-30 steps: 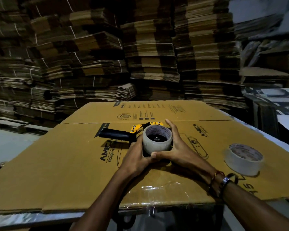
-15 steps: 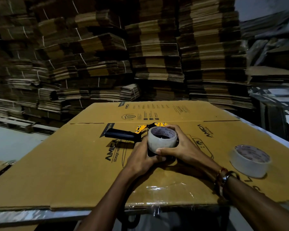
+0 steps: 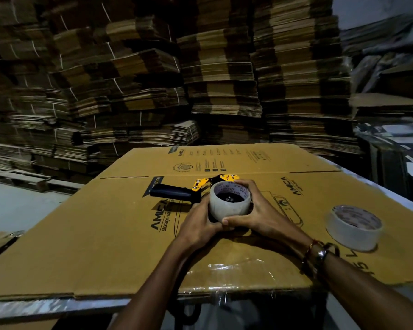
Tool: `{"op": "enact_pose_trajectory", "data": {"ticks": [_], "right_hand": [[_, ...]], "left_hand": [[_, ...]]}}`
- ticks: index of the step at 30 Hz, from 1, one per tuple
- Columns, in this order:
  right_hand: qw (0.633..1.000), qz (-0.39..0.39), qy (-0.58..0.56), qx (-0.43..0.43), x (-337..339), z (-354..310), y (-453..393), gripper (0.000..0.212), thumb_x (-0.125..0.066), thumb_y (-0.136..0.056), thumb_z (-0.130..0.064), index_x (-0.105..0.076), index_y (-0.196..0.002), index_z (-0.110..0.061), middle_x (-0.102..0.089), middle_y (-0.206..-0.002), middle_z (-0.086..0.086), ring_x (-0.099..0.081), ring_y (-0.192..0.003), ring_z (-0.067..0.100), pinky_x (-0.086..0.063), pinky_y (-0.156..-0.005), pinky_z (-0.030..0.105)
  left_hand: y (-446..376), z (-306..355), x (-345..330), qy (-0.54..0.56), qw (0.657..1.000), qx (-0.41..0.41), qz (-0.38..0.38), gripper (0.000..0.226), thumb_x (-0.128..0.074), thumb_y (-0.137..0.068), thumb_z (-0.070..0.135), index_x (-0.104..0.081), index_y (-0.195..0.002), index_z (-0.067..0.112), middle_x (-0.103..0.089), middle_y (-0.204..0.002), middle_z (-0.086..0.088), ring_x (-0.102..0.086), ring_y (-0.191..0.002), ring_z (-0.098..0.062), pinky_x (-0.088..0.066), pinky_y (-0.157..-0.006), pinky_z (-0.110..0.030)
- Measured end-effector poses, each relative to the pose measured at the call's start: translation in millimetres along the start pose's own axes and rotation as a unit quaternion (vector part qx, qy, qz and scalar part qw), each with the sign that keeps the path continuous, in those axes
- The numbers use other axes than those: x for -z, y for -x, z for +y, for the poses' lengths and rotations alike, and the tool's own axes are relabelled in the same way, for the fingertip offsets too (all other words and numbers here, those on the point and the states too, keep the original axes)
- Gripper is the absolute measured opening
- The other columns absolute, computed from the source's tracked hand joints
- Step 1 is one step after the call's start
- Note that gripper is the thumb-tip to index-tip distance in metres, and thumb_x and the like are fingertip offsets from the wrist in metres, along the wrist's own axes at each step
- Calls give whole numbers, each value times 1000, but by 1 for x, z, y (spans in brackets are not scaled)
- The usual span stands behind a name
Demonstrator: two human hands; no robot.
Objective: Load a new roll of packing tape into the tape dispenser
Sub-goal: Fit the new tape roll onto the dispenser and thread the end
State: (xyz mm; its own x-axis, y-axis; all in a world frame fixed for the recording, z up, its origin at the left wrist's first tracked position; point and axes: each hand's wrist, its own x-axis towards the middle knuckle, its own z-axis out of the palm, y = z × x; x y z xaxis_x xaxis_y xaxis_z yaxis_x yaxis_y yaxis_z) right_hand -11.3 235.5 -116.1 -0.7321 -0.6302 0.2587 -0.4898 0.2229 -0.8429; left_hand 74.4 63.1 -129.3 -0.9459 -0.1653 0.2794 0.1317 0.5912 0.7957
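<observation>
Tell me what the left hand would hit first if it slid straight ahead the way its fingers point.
Probably the tape dispenser: the left hand already holds the tape roll seated on it, and the black handle lies just beyond its fingers. Depth is hard to judge.

Bare forearms; right wrist bracelets (image 3: 316,252)

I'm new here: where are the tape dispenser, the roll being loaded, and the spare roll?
tape dispenser (image 3: 171,194): head view, black handle.
tape roll being loaded (image 3: 229,208): head view, outer side wall.
spare tape roll (image 3: 351,232): head view, outer side wall.
</observation>
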Motion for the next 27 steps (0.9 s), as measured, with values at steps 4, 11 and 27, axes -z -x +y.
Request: {"op": "enact_pose_trajectory", "data": {"ticks": [4,11,27], "right_hand": [[1000,8,8,1,0,-1,1,95,-95,-60,-35,-34,-133,-46,-56,-129,-20,-55,-121,-3,-46,-103,22],[1000,7,-13,3,0,-4,3,87,-93,-64,-27,-37,-127,-48,-53,-123,-28,-54,-111,-15,-47,-88,10],[1000,-11,7,22,2,0,10,88,-94,-64,-27,-39,-128,-48,-57,-122,-28,-55,-116,-12,-46,-94,9]], "left_hand": [[0,-3,4,-1,1000,9,-14,96,-85,-56,50,-44,-140,30,-59,-131,7,-56,-120,-13,-52,-98,-38],[38,-1,16,-126,967,-70,210,42,-73,-85,22,-63,-126,19,-57,-121,4,-54,-111,-15,-50,-93,-35],[-56,-9,30,-392,917,-16,75,36,-34,-103,32,-43,-137,26,-66,-112,-15,-58,-109,-33,-35,-98,-46]]}}
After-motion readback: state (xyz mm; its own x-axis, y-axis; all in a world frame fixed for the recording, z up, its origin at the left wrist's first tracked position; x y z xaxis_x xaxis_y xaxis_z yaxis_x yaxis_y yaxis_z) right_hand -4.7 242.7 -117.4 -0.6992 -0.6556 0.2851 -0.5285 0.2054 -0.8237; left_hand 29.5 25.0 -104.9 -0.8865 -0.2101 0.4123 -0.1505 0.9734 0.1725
